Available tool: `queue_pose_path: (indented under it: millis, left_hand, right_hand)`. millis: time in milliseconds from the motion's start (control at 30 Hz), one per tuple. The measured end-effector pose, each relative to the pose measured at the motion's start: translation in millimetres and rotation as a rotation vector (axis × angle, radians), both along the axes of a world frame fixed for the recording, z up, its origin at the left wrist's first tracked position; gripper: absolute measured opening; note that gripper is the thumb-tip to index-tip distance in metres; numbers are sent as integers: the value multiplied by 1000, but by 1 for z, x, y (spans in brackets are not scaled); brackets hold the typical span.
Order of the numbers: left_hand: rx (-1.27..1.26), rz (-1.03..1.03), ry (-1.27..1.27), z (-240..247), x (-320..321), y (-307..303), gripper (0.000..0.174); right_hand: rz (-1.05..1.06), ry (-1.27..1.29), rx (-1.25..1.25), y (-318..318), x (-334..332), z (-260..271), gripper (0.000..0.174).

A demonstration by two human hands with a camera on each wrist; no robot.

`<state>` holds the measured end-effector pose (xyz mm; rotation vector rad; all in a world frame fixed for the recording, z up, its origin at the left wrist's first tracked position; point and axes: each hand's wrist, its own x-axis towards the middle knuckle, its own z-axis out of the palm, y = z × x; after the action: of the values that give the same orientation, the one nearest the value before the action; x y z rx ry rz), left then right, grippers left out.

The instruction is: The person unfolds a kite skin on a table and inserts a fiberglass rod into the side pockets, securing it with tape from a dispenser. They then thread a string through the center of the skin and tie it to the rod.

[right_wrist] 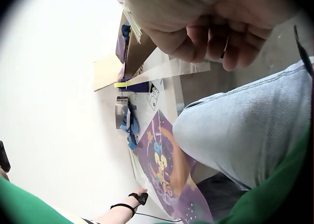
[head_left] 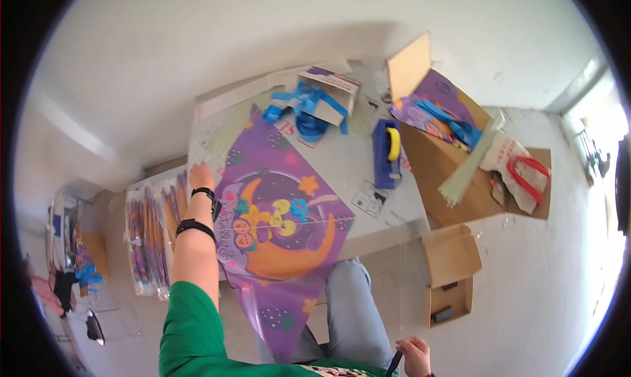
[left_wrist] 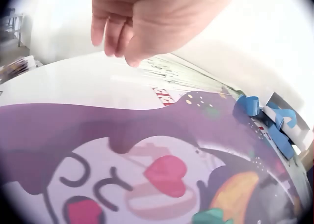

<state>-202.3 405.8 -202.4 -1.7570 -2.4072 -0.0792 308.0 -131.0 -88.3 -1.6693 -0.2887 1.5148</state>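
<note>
A purple kite (head_left: 282, 160), printed with an orange moon and cartoon figures, lies over the table and hangs off its near edge. My left hand (head_left: 202, 177) hovers over the table by the kite's left edge. In the left wrist view, its fingers (left_wrist: 114, 35) hang loosely with nothing between them. My right hand (head_left: 414, 356) is low at the right, away from the table. It pinches the end of a clear tape strip (right_wrist: 167, 71), which stretches back to the yellow roll in a blue tape dispenser (head_left: 381, 157) on the table.
A small box (head_left: 332, 85) with blue ribbon (head_left: 309, 108) stands at the table's back. To the right are a cardboard box (head_left: 447, 193), pale sticks (head_left: 470, 163), a cloth bag (head_left: 516, 167) and an open carton (head_left: 453, 272). Bagged purple packs (head_left: 148, 239) sit at the left.
</note>
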Motion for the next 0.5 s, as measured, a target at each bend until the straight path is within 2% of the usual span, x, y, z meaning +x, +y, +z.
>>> queue_pose_path:
  millis: [33,100,167,200,267,300,333,400,433,500]
  left_hand:
    - [35,-90,21,6,11,0,22]
    - [181,-315,-235,22,64,1,16]
    - [123,-483,-606,57,149,-24,14]
    - [200,-654,-666,46,183,-33,16]
    - [-197,-593,-1046,76,264,-77,22]
    - [-261,-646,-1042,55,293,-80,24]
    - [-319,-668,-1214,31,324,-85,27]
    - [-525,-479,-1611,12,378,-91,28]
    - [-524,-488,-1612,14,396,-92,28]
    - [-664,-75,-1988,15,425,-92,27]
  right_hand:
    - [-185,-13,-54,-6,-4,-16,6]
    - [-174,-8,-49,1,-10,-6,7]
    - [-186,19,-36,4,-16,-4,8]
    - [-182,44,-10,3,-18,-5,8]
    - [-181,43,4,2,-22,-7,8]
    - [-171,45,27,2,-24,-7,8]
    - [-176,59,55,2,-25,-4,7]
    - [-159,53,99,1,-25,-2,7]
    - [-142,50,137,1,-25,-2,7]
    - [-132,43,157,0,-23,2,7]
